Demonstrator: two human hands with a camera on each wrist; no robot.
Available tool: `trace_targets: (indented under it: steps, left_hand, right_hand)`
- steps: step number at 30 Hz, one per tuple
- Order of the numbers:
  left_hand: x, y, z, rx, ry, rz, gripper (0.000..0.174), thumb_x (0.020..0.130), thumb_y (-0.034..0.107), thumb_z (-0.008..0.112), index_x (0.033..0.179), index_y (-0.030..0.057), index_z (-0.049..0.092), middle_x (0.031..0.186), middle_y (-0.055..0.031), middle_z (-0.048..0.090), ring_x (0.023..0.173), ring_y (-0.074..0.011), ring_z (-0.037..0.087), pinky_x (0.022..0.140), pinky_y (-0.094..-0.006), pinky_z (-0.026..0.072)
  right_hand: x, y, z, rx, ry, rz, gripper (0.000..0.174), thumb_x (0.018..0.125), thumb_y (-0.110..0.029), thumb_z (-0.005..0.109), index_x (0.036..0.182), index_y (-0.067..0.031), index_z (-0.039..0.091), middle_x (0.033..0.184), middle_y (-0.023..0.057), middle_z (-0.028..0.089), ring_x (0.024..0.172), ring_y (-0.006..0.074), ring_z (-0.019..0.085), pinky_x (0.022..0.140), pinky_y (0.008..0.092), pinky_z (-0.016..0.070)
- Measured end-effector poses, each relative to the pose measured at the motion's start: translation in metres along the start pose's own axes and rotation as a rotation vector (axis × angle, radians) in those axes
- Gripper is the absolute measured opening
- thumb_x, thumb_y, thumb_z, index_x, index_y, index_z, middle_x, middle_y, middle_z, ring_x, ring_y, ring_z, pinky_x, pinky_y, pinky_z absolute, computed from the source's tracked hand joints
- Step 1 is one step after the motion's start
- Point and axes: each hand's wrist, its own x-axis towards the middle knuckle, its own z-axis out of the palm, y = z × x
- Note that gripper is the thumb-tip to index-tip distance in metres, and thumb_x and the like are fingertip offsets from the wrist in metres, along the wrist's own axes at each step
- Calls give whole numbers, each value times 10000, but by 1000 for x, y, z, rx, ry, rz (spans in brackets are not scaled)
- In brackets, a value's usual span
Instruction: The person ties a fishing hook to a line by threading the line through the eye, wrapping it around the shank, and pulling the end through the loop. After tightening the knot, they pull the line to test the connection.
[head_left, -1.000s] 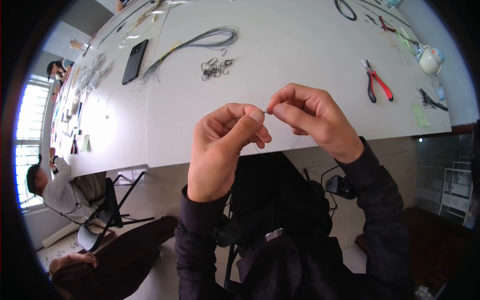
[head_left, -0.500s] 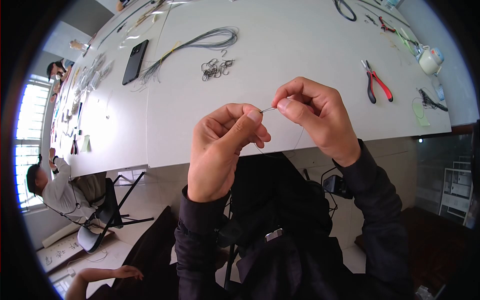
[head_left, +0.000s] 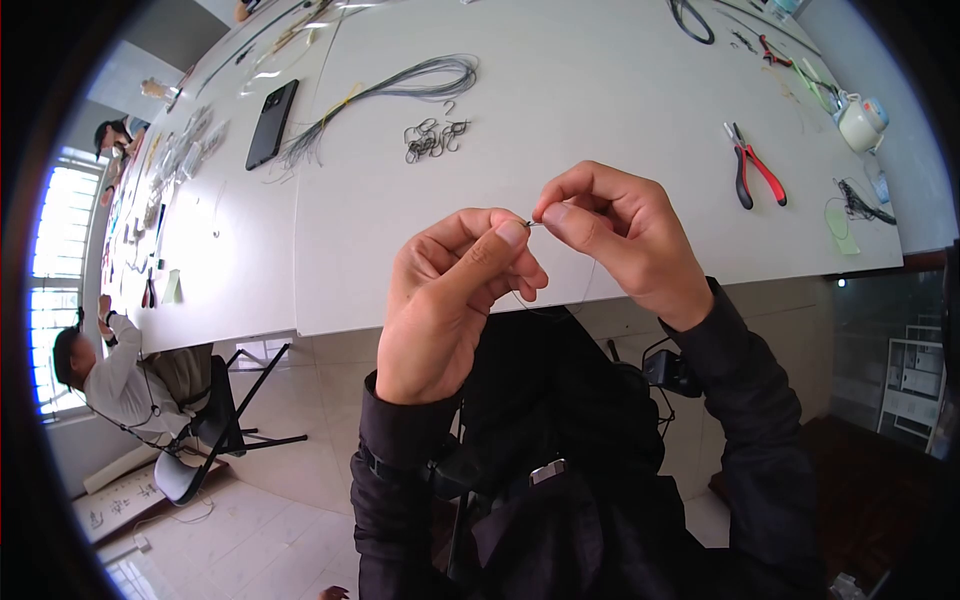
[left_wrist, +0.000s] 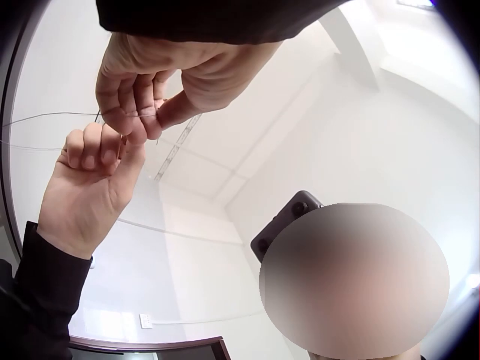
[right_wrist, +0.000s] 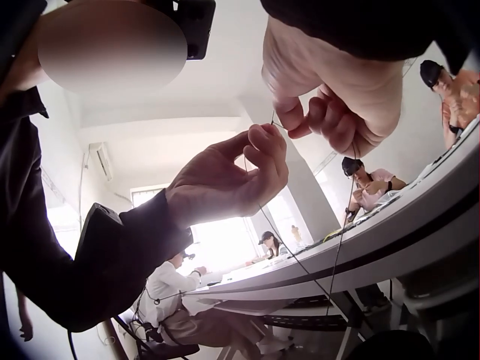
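Note:
My left hand (head_left: 435, 300) pinches a small dark fish hook (head_left: 529, 224) between thumb and forefinger; most of it is hidden by the fingertips. Close beside it, my right hand (head_left: 625, 240) pinches thin fishing line between thumb and forefinger. A short bit of line spans the small gap between the two hands. More of the fishing line (right_wrist: 339, 251) hangs below them in a long loose loop, clearest in the right wrist view. Both hands are raised over the near edge of the white table (head_left: 370, 240).
Beyond the hands lies a pile of dark hooks (head_left: 432, 140), with a bundle of grey line (head_left: 400, 76) behind it. A black phone (head_left: 271, 124) is left of these. Red-handled pliers (head_left: 755, 170) lie at right. Another person (head_left: 125, 365) sits at the left.
My right hand drew away up and right, stretching a visible loop of line, then came back close to the left fingertips. My left hand stayed nearly still. A passer-by at lower left has mostly left view.

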Motion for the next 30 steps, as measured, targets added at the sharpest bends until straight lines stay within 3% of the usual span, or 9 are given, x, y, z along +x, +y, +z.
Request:
trace_targets:
  steps: [5,10,16,19,22,25,30]
  left_hand:
    - [2,-4,-2,6,-13,57,197,975,160,634,1001,-35,642,807,-83,674,749,-153,648,696,-279,499]
    - [3,-5,4,153,116,184,164,950,112,648,967,-50,647,802,-84,682,738,-125,631,698,-252,495]
    - [3,-7,9,360,273,285,125,945,78,647,948,-47,651,794,-77,667,719,-125,626,699,-255,493]
    - [3,-8,11,407,313,318,133,942,76,654,949,-56,650,794,-75,666,710,-118,619,692,-241,489]
    - [4,-10,11,418,333,358,137,923,74,670,942,-61,653,792,-71,684,709,-91,634,673,-210,494]
    - [4,-12,9,433,342,367,144,914,72,680,941,-67,654,793,-69,693,712,-80,643,675,-200,502]
    - [5,-12,10,458,342,385,144,943,79,661,971,-62,654,848,-79,676,753,-119,621,703,-237,498]
  right_hand:
    - [-4,-5,10,-62,42,43,128,944,-143,652,956,-16,665,623,-91,390,564,12,307,517,207,278]
    - [-11,-4,20,-173,109,6,87,918,-93,659,950,-13,650,593,-56,417,556,26,353,513,215,314]
    - [-16,-9,29,-410,174,-160,110,852,-13,679,952,-21,636,675,50,562,570,117,541,544,257,451]
    - [-16,-6,31,-555,211,-341,108,879,32,656,976,-12,645,693,-8,597,586,28,470,522,208,379]
    - [-17,-9,34,-565,249,-302,108,877,32,670,971,-16,647,683,-1,589,576,32,474,523,212,386]
    - [-18,-12,34,-538,243,-217,98,868,-5,675,949,-15,620,735,64,602,592,143,584,537,271,470]
    - [-15,-13,35,-356,215,-84,80,894,-25,659,958,4,621,691,59,596,566,104,542,533,257,450]
